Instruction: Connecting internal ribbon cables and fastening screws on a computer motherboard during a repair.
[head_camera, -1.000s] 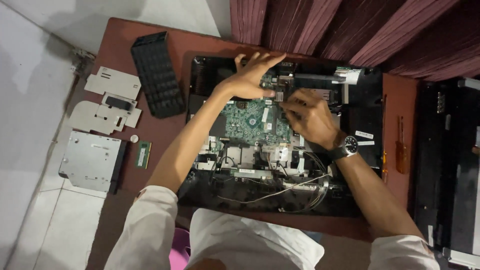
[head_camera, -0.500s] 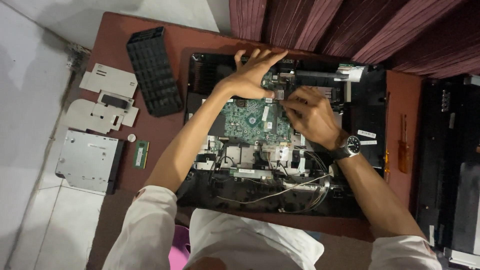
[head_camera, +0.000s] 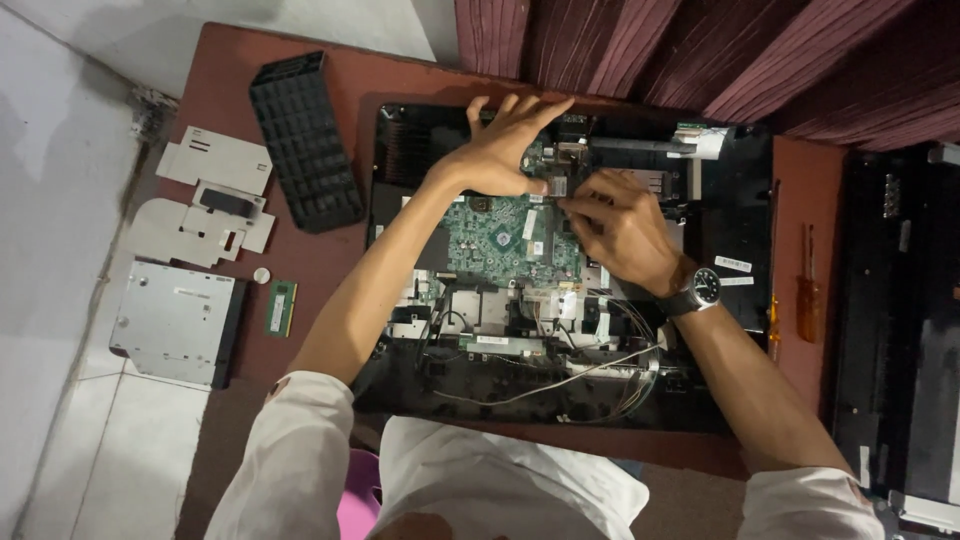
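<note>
Parts lying at left of frame: optical drive (head_camera: 175, 320), memory stick (head_camera: 281, 307), coin cell (head_camera: 262, 274), black grille cover (head_camera: 305, 140). Risk, as judgement: loose parts sitting near table (head_camera: 240, 60) edge, elbow possibly knocking them off; fingers possibly straining thin cables (head_camera: 540, 385) or board connectors. Centre: opened black chassis (head_camera: 740, 200) holding green motherboard (head_camera: 500, 235). Left hand (head_camera: 500, 150) lying open, fingers spread, pressing flat on board's upper edge. Right hand (head_camera: 625, 230), wristwatch (head_camera: 700, 290) on it, curling, fingertips pinching small part beside left hand; exact grip hard telling. Orange screwdriver (head_camera: 806, 300) resting at right.
</note>
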